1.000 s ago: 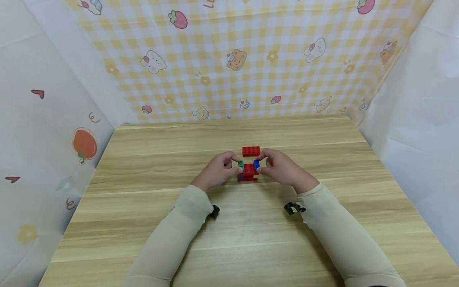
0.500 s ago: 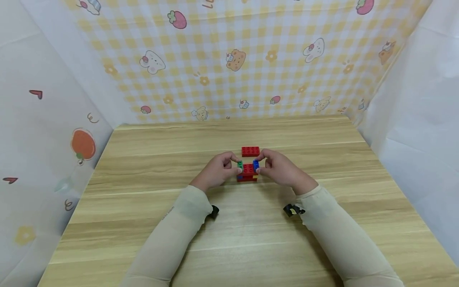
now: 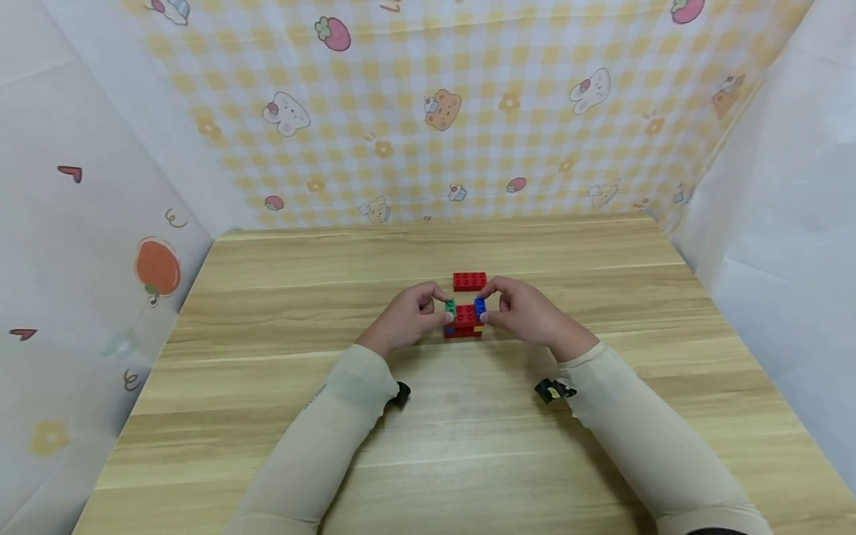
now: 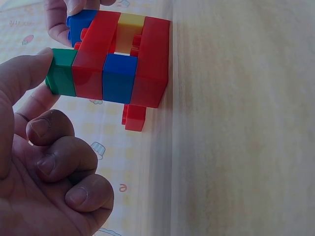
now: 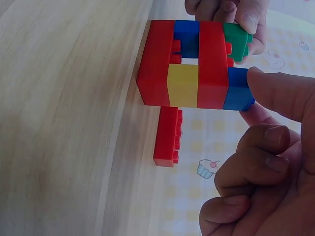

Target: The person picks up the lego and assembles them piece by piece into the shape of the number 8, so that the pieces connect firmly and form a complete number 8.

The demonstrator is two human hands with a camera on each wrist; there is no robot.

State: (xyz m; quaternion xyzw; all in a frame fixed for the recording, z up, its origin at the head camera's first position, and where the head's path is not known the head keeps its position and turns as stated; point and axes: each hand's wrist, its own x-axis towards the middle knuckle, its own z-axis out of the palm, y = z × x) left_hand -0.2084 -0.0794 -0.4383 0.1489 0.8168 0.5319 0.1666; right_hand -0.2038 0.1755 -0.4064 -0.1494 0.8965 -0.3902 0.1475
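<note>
Between the hands a small stack of toy building bricks stands on the wooden table. Its bottom is a long red brick (image 5: 155, 73), with a blue brick (image 4: 119, 78) at the left end and a yellow brick (image 5: 182, 86) at the right, a gap between them. A second long red brick (image 3: 464, 319) lies across these two. On its left end sits a green brick (image 4: 63, 73), pinched between thumb and index finger of my left hand (image 3: 409, 319). My right hand (image 3: 524, 316) pinches another blue brick (image 5: 237, 88) on the right end. Both hands' other fingers are curled.
Just behind the stack, a loose red brick (image 3: 470, 281) lies studs up on the table (image 3: 441, 446). A yellow-checked cloth (image 3: 401, 134) with cartoon prints hangs at the back. White sheets (image 3: 100, 245) border both sides.
</note>
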